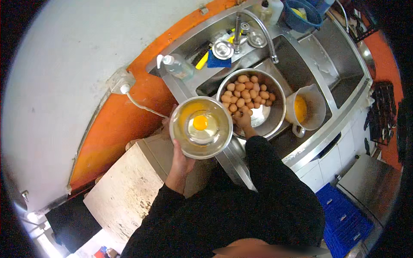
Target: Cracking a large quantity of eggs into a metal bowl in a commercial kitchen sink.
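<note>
My left hand [182,159] holds a steel mixing bowl [176,142] by its rim and side. A raw egg with a whole yolk [200,123] lies in it. To the right, a larger steel bowl [277,125] sits in the sink, with many brown eggs [245,94] heaped toward its far left side. My right hand [242,118] reaches into this large bowl, its fingers around a brown egg at the near edge of the heap. Right of the large bowl stands a translucent plastic jug [314,109] with a handle, holding yellow-orange beaten egg [300,109].
Behind the bowls are a flexible faucet [263,27], steel sink strainers [222,49], a blue cloth [219,61], a yellow-handled brush [202,60] and a pump bottle [177,67]. A blue bucket [301,24] stands at the back right. The sink's front edge [322,138] runs beyond the jug.
</note>
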Motion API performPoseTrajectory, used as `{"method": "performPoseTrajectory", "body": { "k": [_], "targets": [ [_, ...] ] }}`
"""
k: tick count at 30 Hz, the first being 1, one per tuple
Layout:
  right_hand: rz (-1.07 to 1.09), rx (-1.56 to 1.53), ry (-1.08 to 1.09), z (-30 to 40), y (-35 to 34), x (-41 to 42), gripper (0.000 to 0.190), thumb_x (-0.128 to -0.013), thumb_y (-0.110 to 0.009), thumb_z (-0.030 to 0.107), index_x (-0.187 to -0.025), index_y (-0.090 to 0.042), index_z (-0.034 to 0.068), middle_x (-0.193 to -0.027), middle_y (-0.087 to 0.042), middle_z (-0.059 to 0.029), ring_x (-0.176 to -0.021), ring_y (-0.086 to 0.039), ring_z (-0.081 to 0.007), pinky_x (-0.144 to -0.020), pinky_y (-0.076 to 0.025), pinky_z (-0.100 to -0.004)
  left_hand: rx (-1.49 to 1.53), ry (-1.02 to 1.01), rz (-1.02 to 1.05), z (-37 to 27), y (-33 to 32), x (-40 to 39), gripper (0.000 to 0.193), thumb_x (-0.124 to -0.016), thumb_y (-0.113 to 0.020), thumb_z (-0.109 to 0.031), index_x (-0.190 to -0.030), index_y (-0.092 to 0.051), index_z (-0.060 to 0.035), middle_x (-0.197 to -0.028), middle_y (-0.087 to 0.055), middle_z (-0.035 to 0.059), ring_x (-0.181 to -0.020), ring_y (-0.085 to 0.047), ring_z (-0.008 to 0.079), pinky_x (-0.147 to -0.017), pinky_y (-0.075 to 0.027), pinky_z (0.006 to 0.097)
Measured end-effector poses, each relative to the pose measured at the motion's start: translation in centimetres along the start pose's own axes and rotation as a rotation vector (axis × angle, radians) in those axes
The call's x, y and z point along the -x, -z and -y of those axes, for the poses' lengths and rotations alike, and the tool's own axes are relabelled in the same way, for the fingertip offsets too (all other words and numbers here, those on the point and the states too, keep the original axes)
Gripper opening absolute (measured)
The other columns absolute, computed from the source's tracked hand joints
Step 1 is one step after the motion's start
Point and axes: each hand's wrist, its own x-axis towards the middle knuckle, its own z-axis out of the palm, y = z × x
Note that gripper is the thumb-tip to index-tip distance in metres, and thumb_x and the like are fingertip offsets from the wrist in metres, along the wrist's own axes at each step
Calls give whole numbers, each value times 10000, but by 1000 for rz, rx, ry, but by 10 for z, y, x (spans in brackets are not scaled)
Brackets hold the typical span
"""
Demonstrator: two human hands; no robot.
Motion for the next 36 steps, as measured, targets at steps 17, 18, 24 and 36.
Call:
{"method": "performPoseTrajectory", "body": {
  "k": [17,18,24,36],
  "targets": [
    [-410,685,952,188,168,238,440,-738,-639,149,-1105,-462,-16,-1006,-532,-174,-916,-543,-297,-831,-422,-339,167,335,441,24,-122,1,642,-880,-291,-561,-1332,-266,-106,-1322,-370,105,-1198,-389,275,-952,-357,493],
    [-467,626,946,192,173,250,435,-738,-639,153,-1102,-467,-12,-1009,-533,-178,-910,-545,-299,-822,-426,-339,145,366,461,24,-126,5,647,-877,-285,-569,-1330,-272,-107,-1311,-385,105,-1194,-395,277,-948,-361,503],
    [-449,722,916,224,185,284,381,-783,-604,222,-1069,-486,1,-954,-561,-189,-881,-555,-326,-764,-443,-354,43,457,458,44,-140,24,621,-860,-286,-603,-1295,-333,-162,-1238,-456,102,-1131,-455,249,-929,-360,510],
    [-219,866,838,260,181,294,334,-825,-564,231,-1066,-474,18,-1020,-545,-208,-946,-532,-365,-803,-426,-382,12,513,585,68,-154,41,592,-871,-284,-587,-1292,-311,-172,-1251,-425,82,-1147,-430,232,-944,-344,493]
  ]
}}
